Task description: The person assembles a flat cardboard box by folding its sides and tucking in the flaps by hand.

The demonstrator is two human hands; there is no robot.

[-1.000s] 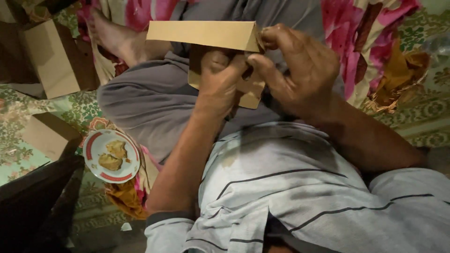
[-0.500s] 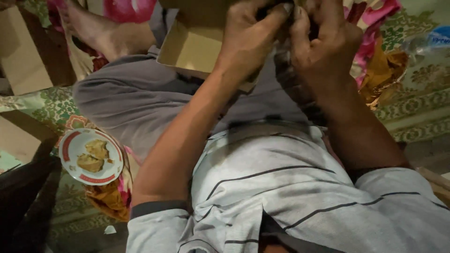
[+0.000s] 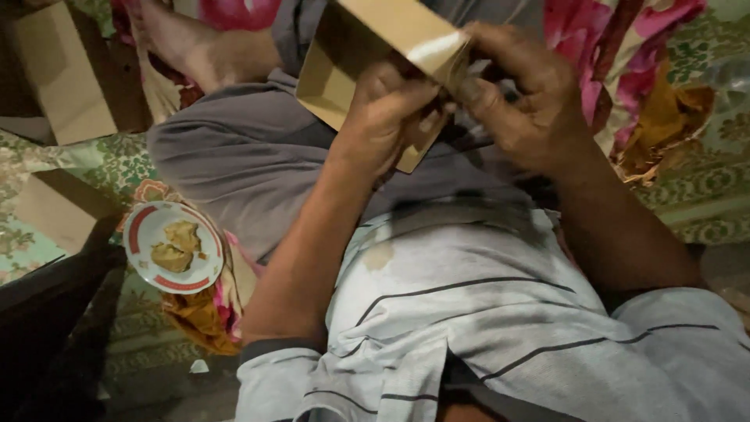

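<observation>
- I see both hands up over my lap, working a brown paper bag (image 3: 367,59).
- My left hand (image 3: 387,117) grasps the bag from below, fingers curled on its lower edge.
- My right hand (image 3: 519,98) pinches the bag's right end, thumb on the fold.
- The bag's long axis tilts from upper left down to the right; its open mouth faces lower left, toward me.
- A plate (image 3: 173,246) with food scraps lies to my left, well apart.
</observation>
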